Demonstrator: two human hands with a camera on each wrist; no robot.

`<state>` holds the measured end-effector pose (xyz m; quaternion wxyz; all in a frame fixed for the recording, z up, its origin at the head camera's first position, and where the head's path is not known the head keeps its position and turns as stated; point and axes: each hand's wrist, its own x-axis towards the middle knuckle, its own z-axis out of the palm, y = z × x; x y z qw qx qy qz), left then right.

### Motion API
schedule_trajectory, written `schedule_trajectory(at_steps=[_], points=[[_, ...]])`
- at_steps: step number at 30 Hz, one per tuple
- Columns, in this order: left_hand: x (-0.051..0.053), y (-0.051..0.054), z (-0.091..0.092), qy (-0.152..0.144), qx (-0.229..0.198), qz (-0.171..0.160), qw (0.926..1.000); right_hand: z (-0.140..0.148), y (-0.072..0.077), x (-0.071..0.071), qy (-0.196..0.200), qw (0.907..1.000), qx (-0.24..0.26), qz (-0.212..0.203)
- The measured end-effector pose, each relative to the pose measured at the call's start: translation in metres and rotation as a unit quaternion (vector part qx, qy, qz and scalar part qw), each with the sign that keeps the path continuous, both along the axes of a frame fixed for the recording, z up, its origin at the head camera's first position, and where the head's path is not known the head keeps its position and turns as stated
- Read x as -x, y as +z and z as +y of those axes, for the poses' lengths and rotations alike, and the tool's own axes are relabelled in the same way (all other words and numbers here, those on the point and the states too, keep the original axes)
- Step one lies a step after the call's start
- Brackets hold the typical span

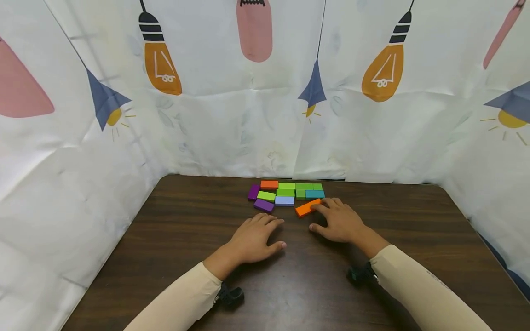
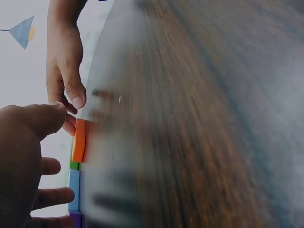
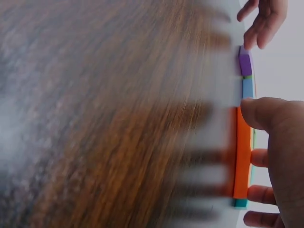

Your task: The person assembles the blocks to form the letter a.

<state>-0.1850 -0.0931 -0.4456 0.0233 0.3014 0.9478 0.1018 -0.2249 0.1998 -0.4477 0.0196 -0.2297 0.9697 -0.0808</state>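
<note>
In the head view, the right hand [image 1: 340,221] touches the right end of an orange block [image 1: 305,209] with its fingertips, thumb held apart. The left hand [image 1: 253,239] hovers over the table, fingers spread, holding nothing, just in front of a purple block [image 1: 264,205]. A light blue block [image 1: 284,201] lies between the purple and orange ones. Behind them sit several green blocks [image 1: 286,185], a teal block [image 1: 315,194], a red-orange block [image 1: 269,185] and another purple block [image 1: 254,192]. The right wrist view shows the orange block [image 3: 242,156] beside the right hand's fingers.
The dark wooden table [image 1: 186,220] has its far edge just behind the blocks. A white curtain [image 1: 215,133] printed with lamps and bulbs hangs behind the table and on both sides. Each wrist wears a dark strapped device.
</note>
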Motion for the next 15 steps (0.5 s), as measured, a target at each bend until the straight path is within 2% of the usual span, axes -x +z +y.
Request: schedule_trajectory(at_steps=[8, 15], points=[[0.003, -0.004, 0.008, -0.015, -0.003, -0.009, 0.9998, 0.003, -0.003, -0.002, 0.02, 0.9994, 0.025, 0.01], [0.006, -0.002, 0.018, -0.027, 0.004, -0.016, 0.9995, 0.002, -0.003, -0.001, 0.037, 0.998, 0.044, 0.027]])
